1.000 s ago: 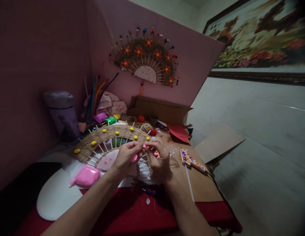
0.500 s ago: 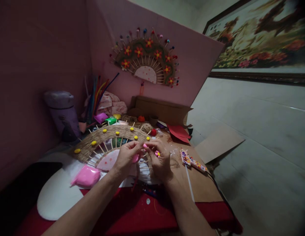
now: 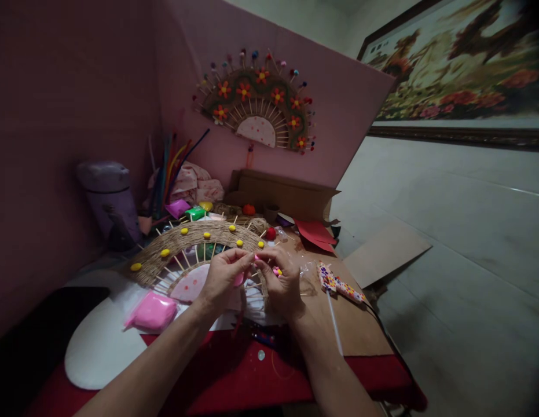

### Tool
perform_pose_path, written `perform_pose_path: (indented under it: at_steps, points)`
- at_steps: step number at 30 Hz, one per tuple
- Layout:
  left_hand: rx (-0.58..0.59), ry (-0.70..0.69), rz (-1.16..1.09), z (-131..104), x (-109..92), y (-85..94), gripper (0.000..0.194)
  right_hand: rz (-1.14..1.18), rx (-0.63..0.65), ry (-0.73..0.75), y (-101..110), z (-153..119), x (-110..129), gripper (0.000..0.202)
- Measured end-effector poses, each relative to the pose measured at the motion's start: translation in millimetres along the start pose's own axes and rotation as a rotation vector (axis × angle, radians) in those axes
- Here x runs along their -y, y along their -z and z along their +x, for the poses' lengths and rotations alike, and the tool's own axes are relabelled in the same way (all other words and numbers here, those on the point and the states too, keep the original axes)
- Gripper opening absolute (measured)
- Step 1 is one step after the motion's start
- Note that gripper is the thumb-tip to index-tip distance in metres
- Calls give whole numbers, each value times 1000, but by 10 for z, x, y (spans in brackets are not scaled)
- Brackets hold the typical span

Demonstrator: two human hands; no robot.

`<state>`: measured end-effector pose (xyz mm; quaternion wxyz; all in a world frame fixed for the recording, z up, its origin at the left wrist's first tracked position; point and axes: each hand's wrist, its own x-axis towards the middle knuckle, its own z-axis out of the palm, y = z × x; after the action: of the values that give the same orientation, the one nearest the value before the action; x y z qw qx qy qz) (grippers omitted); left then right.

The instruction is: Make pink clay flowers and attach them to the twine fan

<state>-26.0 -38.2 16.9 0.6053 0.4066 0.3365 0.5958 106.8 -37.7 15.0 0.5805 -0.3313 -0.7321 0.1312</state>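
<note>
My left hand [image 3: 224, 280] and my right hand [image 3: 283, 282] meet above a twine-wrapped fan [image 3: 221, 231] dotted with yellow pieces. Between their fingertips is a small bit of pink clay [image 3: 257, 258], pinched from both sides. A larger pink lump [image 3: 238, 280] rests in my left hand, partly covered by the fingers. Behind the right fingers a small pink and yellow piece [image 3: 277, 270] shows; how it is held is unclear. A packet of pink clay [image 3: 153, 311] lies left of my hands.
A patterned glue gun [image 3: 338, 282] lies on cardboard [image 3: 365, 330] at the right. Red paper [image 3: 315, 233] is behind it. A purple tumbler [image 3: 110, 200] stands at the left. A finished flowered fan [image 3: 263, 92] hangs on the pink panel [image 3: 338, 116]. Scissors [image 3: 264, 337] lie near the front.
The pink bit between my fingertips shows less and the fingers are slightly closer around it. Otherwise the view has only shifted a little.
</note>
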Motion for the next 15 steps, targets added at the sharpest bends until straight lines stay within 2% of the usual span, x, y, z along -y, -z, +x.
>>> perform_pose_path:
  at_steps: [5, 10, 12, 15]
  points:
    - [-1, -22, 21, 5, 1, -9, 29, -4, -18, -7, 1, 0, 7, 6]
    - [-42, -102, 104, 10, -3, -10, 27, 39, -39, -109, 0, 8, -19, 4]
    - [-106, -189, 250, 8, -3, 6, 25, 110, -90, -230, 22, 35, -56, 9]
    - [-173, -359, 644, 6, 14, 54, 20, 168, -163, -436, 86, 110, -139, 19]
